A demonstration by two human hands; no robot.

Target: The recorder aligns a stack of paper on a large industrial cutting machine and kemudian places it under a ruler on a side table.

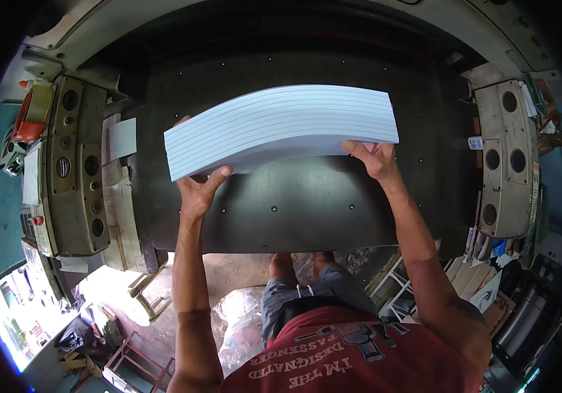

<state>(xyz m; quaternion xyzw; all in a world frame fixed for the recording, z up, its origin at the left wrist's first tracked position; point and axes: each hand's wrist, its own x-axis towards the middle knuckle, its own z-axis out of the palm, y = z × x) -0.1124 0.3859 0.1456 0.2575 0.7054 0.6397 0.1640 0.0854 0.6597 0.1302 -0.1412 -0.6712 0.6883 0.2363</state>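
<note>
A thick stack of white paper, with thin dark lines running along its edge, spans both my hands above a dark metal table. The stack bows upward in the middle, and its right end sits a little farther away than its left. My left hand grips the left end, thumb on the near side and most fingers hidden behind or under the paper. At the right end my right hand is closed round the near corner, its thumb pressed against the stack. The other fingers there are mostly out of sight.
The dark table has small round studs across its top. Machine housings with round dark openings stand at the left and right. A pale sheet lies at the table's left edge. A clear plastic bag rests on the floor.
</note>
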